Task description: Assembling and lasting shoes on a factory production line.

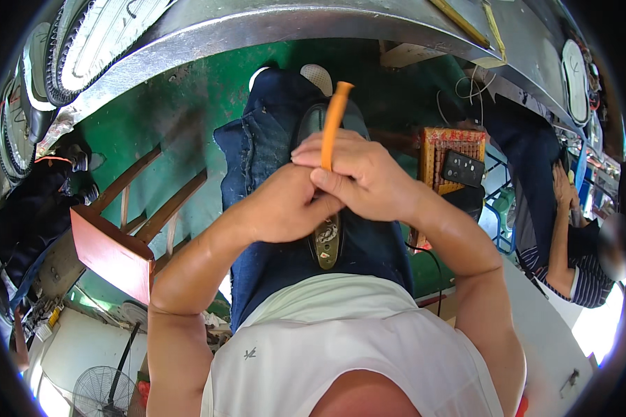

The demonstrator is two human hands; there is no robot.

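Observation:
On my lap, between my thighs, lies a shoe on a last. Its dark toe part point(311, 122) shows beyond my hands, and its worn olive-coloured end point(327, 251) shows nearer my waist. My left hand point(285, 203) is closed over the middle of the shoe, fingers mostly hidden. Crossing above it, my right hand point(365, 170) grips a tool with a long orange handle point(335, 118). The handle points up and away from me; its working end is hidden beneath my hands, so its exact kind cannot be made out.
A metal workbench point(271, 26) curves across the far side, with shoes point(108, 45) at its left. A red wooden stool point(111, 247) stands left. At right, a woven-top stool point(459, 142) carries a dark flat object point(463, 169). Other people sit at both sides. A fan point(104, 390) stands lower left.

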